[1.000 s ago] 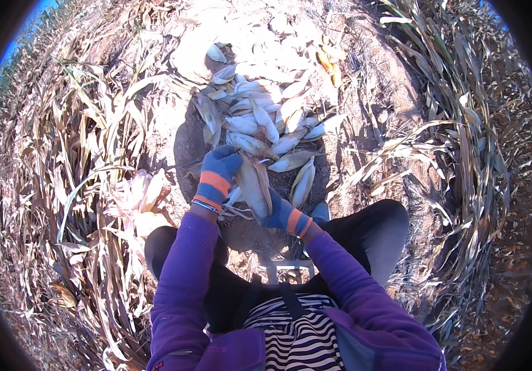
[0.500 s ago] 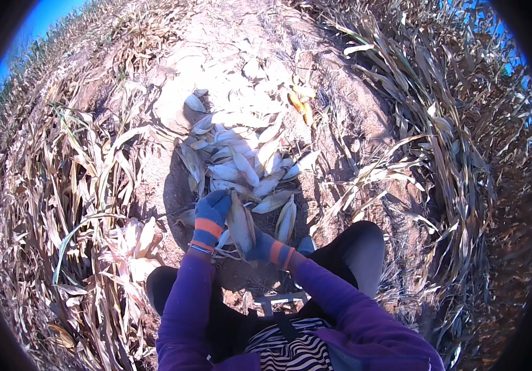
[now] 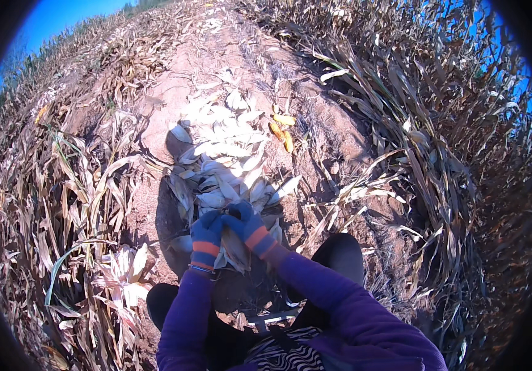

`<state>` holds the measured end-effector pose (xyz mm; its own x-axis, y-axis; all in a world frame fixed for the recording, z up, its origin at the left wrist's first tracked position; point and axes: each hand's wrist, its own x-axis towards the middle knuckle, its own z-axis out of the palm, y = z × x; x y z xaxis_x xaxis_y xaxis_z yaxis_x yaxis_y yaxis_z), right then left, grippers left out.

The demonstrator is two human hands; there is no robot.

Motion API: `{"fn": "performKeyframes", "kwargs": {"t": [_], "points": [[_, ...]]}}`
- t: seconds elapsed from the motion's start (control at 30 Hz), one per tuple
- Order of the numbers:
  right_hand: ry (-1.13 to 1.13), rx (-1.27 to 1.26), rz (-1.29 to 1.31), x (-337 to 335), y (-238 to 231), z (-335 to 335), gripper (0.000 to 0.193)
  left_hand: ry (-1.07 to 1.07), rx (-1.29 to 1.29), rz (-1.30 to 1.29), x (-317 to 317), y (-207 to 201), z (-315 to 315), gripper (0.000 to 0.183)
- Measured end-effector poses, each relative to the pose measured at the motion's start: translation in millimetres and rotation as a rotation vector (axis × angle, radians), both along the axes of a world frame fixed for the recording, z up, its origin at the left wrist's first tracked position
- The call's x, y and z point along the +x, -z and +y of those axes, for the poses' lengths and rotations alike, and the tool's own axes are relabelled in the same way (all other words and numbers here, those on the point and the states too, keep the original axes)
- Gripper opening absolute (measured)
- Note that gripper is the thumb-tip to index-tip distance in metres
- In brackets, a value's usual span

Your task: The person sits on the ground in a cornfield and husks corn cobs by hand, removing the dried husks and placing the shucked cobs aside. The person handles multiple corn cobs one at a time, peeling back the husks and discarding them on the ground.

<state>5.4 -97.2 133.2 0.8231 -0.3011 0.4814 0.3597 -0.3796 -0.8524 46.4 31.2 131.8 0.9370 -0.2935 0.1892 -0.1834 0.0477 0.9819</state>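
Note:
Both my hands wear blue gloves with orange bands and meet at the top end of an ear of corn (image 3: 235, 252) in its pale dry husk. My left hand (image 3: 207, 230) closes on the ear's left side near the tip. At the same end, my right hand (image 3: 244, 221) pinches the husk with curled fingers. The ear slants down toward my lap, and its tip is hidden by the gloves. Just beyond my hands lies a heap of unhusked ears (image 3: 219, 166) on the soil.
Several bare yellow cobs (image 3: 283, 130) lie right of the heap. Dry corn stalks (image 3: 87, 185) line the left, with more stalks (image 3: 426, 154) along the right. A peeled-back clump of husks (image 3: 124, 278) sits by my left knee. My knees flank the work.
My right hand has moved from the ear's lower end up to its tip, beside my left hand. The view has tilted, showing more ground ahead.

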Motion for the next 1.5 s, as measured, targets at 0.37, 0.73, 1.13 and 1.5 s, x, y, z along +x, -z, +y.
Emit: {"fn": "performKeyframes", "kwargs": {"t": [0.37,0.73,1.13,1.5], "points": [[0.105,-0.185,0.06,14.5,8.2,4.8,0.024,-0.031,-0.063,0.092,9.2,13.6,0.2,0.014],[0.004,-0.23,0.012,6.1,9.9,9.0,0.023,-0.022,-0.202,0.227,12.8,19.0,5.2,0.017],[-0.053,-0.453,-0.029,-16.1,-16.6,6.3,0.016,0.059,-0.262,0.327,4.9,4.4,1.3,0.017],[-0.094,-0.58,0.026,-0.7,-19.7,9.2,0.018,-0.045,-0.312,0.315,15.9,-16.0,7.3,0.018]]}}
